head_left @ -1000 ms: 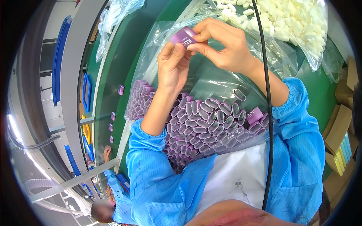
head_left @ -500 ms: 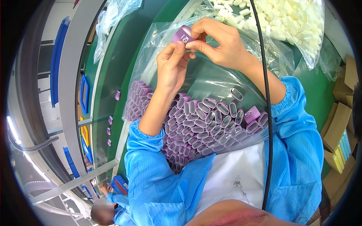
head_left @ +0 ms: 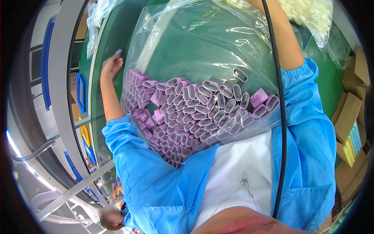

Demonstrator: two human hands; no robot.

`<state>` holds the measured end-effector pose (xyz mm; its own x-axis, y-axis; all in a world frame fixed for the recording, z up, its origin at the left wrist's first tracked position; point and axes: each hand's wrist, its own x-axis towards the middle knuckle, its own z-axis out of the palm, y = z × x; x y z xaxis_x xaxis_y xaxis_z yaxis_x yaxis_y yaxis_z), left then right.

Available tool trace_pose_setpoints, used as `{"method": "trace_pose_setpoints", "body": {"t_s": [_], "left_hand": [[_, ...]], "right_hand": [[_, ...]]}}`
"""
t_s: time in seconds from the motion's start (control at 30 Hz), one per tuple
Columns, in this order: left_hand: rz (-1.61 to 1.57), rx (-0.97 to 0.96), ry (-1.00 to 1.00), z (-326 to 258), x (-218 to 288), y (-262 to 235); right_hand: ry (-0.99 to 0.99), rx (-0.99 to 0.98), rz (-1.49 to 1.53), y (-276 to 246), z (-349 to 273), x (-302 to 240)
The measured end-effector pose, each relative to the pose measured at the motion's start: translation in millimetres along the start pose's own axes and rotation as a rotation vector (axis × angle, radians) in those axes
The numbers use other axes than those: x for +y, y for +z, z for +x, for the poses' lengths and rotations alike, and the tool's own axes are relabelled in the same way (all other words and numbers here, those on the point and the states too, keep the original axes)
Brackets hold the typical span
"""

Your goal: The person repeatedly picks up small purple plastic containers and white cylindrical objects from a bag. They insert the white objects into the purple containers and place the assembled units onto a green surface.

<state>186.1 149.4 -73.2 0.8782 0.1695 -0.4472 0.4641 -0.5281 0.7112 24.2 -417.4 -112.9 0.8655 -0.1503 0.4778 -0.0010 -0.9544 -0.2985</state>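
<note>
Over the green strip at the far left, my left hand (head_left: pixel 112 67) holds a small purple oval shell (head_left: pixel 119 52) at its fingertips. My right forearm (head_left: pixel 286 39) reaches up past the top edge, and the hand itself is out of sight. Between my arms, many hollow purple shells (head_left: pixel 193 111) stand packed with their open ends up in a clear plastic bag (head_left: pixel 202 46). Some shells at the left of the pack lie on their sides. White oval pieces (head_left: pixel 307 17) fill another clear bag at the upper right, close to my right forearm.
A black cable (head_left: pixel 277 97) hangs down in front of my right arm. Cardboard boxes (head_left: pixel 346 117) stand at the right. Metal rails (head_left: pixel 64 78) and blue trays (head_left: pixel 80 93) line the left side. A person (head_left: pixel 111 216) is at the lower left.
My hands have parted. The left carried a purple shell leftward to the green strip; the right moved up out of view. The view has shifted, and shells lying on their sides now show at left.
</note>
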Motion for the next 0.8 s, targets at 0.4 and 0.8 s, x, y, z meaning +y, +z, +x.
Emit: {"method": "trace_pose_setpoints", "body": {"t_s": [0.4,0.8], "left_hand": [[0.538,-0.644,1.514,-284,88,254],[-0.614,-0.402,0.855,-209,91,244]], "right_hand": [[0.066,0.182,0.609,-33,-6,-62],[0.014,-0.005,1.484,-31,-20,-91]]}}
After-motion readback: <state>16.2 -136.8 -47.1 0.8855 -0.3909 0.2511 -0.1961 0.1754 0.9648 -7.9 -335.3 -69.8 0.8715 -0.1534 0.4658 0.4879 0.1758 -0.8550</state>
